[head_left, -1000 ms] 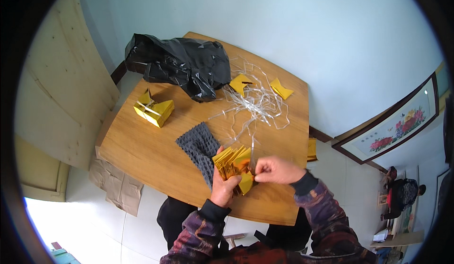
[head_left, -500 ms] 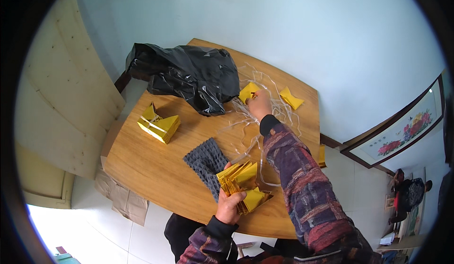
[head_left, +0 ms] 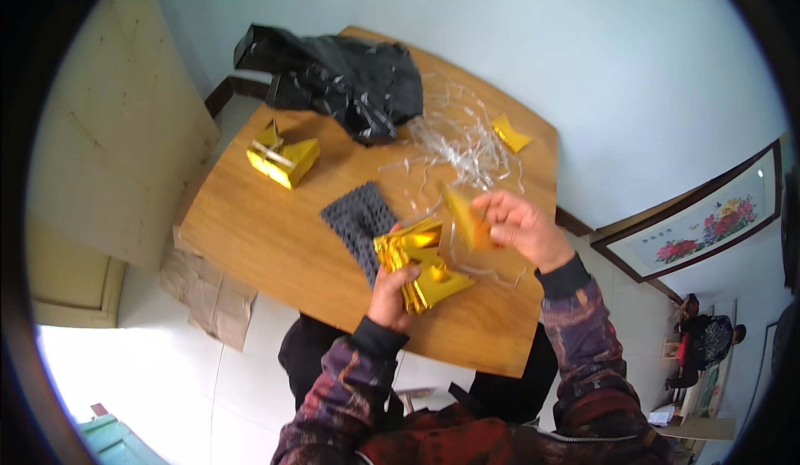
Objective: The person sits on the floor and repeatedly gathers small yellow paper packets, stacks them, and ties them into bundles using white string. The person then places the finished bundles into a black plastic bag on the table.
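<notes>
My left hand (head_left: 392, 292) is closed around a thick stack of gold folded-paper pieces (head_left: 427, 282) near the table's front edge. Just right of the stack, my right hand (head_left: 527, 230) pinches a single gold paper piece (head_left: 464, 219), which is blurred by motion. A dark grey textured cloth (head_left: 360, 215) lies beside the left hand, partly behind the stack. At the left of the table sits a tied gold paper bundle (head_left: 283, 158) with a pale band round it. One loose gold piece (head_left: 510, 134) rests at the far right.
Clear plastic strips (head_left: 467, 148) lie tangled on the wooden table (head_left: 250, 232). A black plastic bag (head_left: 342, 82) is crumpled at the back left. Flattened cardboard (head_left: 208, 290) lies on the floor at left. A framed flower picture (head_left: 708, 215) and another person (head_left: 708, 340) appear at right.
My right hand has drawn back from the strips toward the stack, bringing one gold piece from there. My left hand still grips the stack. The whole view has shifted.
</notes>
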